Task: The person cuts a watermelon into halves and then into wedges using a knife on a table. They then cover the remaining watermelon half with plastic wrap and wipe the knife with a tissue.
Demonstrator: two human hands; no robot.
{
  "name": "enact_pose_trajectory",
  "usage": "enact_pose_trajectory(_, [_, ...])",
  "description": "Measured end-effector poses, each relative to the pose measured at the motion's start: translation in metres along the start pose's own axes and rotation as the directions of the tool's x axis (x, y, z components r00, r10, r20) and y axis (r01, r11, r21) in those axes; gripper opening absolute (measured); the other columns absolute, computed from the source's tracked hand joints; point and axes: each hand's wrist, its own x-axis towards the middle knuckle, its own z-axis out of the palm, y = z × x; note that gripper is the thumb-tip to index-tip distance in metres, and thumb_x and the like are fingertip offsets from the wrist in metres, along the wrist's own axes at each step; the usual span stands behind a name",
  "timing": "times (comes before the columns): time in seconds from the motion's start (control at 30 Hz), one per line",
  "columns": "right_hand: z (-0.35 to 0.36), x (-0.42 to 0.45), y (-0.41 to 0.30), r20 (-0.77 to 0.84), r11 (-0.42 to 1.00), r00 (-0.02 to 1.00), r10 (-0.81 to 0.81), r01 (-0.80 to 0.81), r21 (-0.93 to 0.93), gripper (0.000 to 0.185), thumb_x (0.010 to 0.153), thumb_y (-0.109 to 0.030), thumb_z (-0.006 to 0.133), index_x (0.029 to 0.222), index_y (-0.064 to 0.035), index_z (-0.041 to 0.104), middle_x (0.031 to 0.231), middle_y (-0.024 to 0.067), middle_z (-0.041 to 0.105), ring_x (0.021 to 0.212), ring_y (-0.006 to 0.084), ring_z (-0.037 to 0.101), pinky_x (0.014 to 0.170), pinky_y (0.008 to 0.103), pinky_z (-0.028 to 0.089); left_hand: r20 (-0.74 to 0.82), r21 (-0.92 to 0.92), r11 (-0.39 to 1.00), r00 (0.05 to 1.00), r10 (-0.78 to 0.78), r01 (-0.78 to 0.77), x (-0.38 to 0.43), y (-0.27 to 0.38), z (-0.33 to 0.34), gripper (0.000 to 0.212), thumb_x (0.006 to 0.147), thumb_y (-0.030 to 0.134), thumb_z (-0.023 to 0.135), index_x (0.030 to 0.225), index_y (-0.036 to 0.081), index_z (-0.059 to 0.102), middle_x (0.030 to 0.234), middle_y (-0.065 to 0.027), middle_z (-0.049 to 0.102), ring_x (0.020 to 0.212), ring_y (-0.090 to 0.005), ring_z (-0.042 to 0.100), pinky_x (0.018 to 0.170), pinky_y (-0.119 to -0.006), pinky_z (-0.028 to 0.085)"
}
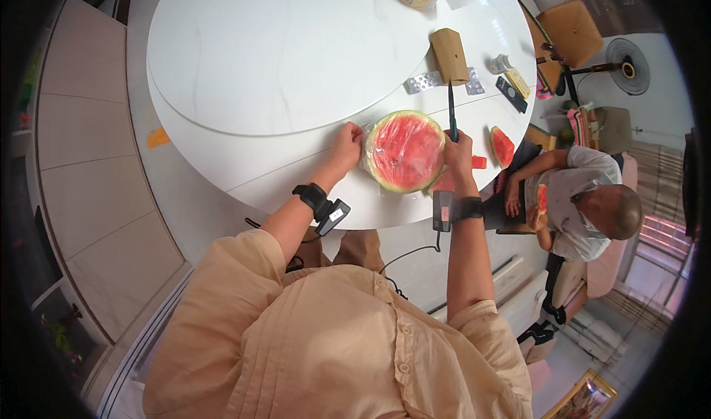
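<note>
A cut watermelon half sits near the table's front edge, red face up, with clear plastic wrap stretched over it. At its left rim, my left hand pinches the edge of the wrap between thumb and fingers. My right hand, at the right rim, is closed around the handle of what looks like a narrow knife, seen nearly edge-on and pointing away from me. Partly hidden by my right wrist lies another watermelon piece. A small red chunk and a wedge lie farther right.
Beyond the knife tip stands a brown cardboard box beside blister packs. A remote control lies near the right edge of the white table. Close by on the right, a seated person holds a watermelon slice.
</note>
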Motion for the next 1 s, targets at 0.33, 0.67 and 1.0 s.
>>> enact_pose_trajectory(0.33, [-0.009,-0.022,-0.029,-0.021,0.963,0.989,0.147,-0.139,0.23,0.028,0.08,-0.022,0.075,0.087,0.0029,0.064,0.061,-0.0006,0.053,0.053,0.0052,0.047,0.045,0.0234,0.036,-0.084,0.058,0.988,0.986,0.147,-0.142,-0.013,-0.008,-0.018,0.017,0.085,0.004,0.062,0.101,0.002,0.056,0.083,-0.011,0.065,0.071,-0.0188,0.061,0.064,-0.032,0.051])
enact_pose_trajectory(0.67, [-0.012,-0.099,-0.025,-0.296,0.99,0.955,-0.003,0.045,0.134,0.02,0.083,-0.013,0.069,0.089,0.0064,0.067,0.073,0.0027,0.063,0.067,0.0075,0.052,0.06,0.0248,0.042,-0.044,-0.07,0.99,0.992,0.118,-0.121,-0.057,0.026,-0.021,0.03,0.085,0.017,0.069,0.106,-0.003,0.063,0.094,-0.0121,0.068,0.083,-0.0161,0.064,0.071,-0.028,0.052])
enact_pose_trajectory(1.0, [0.02,-0.118,-0.02,-0.406,0.962,0.912,0.056,0.059,0.265,0.018,0.083,-0.011,0.07,0.084,0.0049,0.062,0.08,0.0053,0.056,0.071,0.0125,0.051,0.065,0.0284,0.042,-0.048,-0.065,0.991,0.992,0.116,-0.119,-0.053,0.018,-0.016,0.017,0.087,0.009,0.066,0.097,-0.004,0.063,0.084,-0.0049,0.066,0.074,-0.0083,0.059,0.068,-0.022,0.049])
